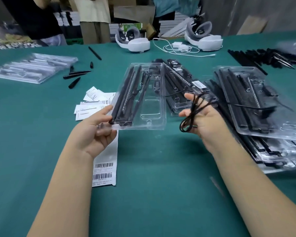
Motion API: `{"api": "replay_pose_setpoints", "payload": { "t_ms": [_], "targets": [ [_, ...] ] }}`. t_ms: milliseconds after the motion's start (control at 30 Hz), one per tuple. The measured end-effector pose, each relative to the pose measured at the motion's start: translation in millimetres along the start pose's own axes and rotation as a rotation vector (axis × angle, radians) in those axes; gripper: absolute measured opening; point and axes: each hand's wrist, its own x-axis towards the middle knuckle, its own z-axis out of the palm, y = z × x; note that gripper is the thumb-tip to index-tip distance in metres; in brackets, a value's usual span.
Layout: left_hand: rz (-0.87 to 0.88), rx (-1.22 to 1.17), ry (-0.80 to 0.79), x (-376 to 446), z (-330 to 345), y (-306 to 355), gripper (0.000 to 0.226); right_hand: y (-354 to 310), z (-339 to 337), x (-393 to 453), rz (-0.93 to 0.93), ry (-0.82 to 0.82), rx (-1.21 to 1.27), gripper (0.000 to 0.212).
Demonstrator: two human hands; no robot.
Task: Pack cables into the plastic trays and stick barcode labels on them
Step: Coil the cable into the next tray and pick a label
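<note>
Head view, looking down over both forearms onto a green table [152, 194]. Nearest, left of centre, lies a strip of barcode labels [103, 171], partly under the left wrist. The left hand [94, 132] grips the near left corner of a clear plastic tray [154, 100], thumb on top and fingers curled beneath, tilting it up off the table. This tray already carries long black rods in its left channels; its near central pocket appears empty. To the right, the right hand [205, 120] is held palm up with the fingers fairly straight, and a thin black cable [193, 113] is looped in a loose bundle around them, one strand trailing away to the far left behind the tray.

Step in hand, by judgement: coiling the cable for seating in the tray; labelling of this tray is not yet done. The next move calls for slipping the coil off the fingers without letting it spring open, then pressing it into the free pocket while the left hand steadies the tray.

Farther right, stacked filled trays [256, 106] rest near the coil; one behind the held tray bears a barcode sticker [197, 85]. At far left lie empty trays [32, 67] and loose black tips [74, 77]; beyond, two white headsets [133, 41] and a white charger lead [176, 47].
</note>
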Motion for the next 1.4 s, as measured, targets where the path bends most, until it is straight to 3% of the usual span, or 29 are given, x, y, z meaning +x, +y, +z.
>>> {"api": "replay_pose_setpoints", "payload": {
  "t_ms": [133, 233, 333, 400, 600, 667, 733, 800, 867, 967, 1067, 1167, 1300, 1400],
  "targets": [
    [0.046, 0.126, 0.088, -2, -1, 2, 0.033, 12, 9, -8, -0.227, -0.074, -0.547, 0.047],
    [0.088, 0.286, 0.167, -4, -4, 2, 0.028, 17, 11, -9, -0.184, -0.188, -0.758, 0.043],
    [0.069, 0.403, 0.180, -6, -2, 2, 0.016, 17, 12, -8, -0.110, -0.185, -0.753, 0.035],
    [0.096, 0.637, 0.242, -6, 0, -1, 0.006, 16, 12, -8, -0.080, -0.162, -0.762, 0.026],
    [0.191, 1.133, 0.409, -1, -1, -7, 0.025, 10, 15, -4, 0.059, -0.064, -0.377, 0.022],
    [0.181, 1.378, 0.454, 0, -3, -10, 0.022, 9, 14, -5, 0.039, -0.077, -0.355, 0.025],
    [0.183, 1.526, 0.517, -2, -4, -10, 0.016, 12, 14, -6, -0.036, -0.125, -0.494, 0.014],
    [0.253, 1.524, 0.543, -4, -3, -7, 0.009, 14, 16, -8, -0.091, -0.199, -0.667, 0.018],
    [0.438, 1.428, 0.527, -6, 5, -8, 0.006, 15, 17, -8, -0.098, -0.223, -0.658, 0.022],
    [0.652, 1.291, 0.284, -9, 25, -22, 0.012, 12, 16, -8, -0.093, -0.226, -0.595, 0.026],
    [0.640, 1.531, 0.090, -8, 40, -42, 0.034, 13, 17, -9, -0.072, -0.256, -0.631, 0.019],
    [0.648, 1.778, 0.108, 1, 47, -52, 0.052, 11, 16, -5, 0.018, -0.156, -0.499, 0.022],
    [0.552, 1.869, 0.142, 8, 53, -57, 0.055, 5, 8, -2, 0.070, 0.062, -0.444, 0.021],
    [0.457, 1.870, 0.185, 6, 53, -57, 0.056, 3, 5, -3, 0.006, 0.140, -0.394, 0.021]
  ]
}}
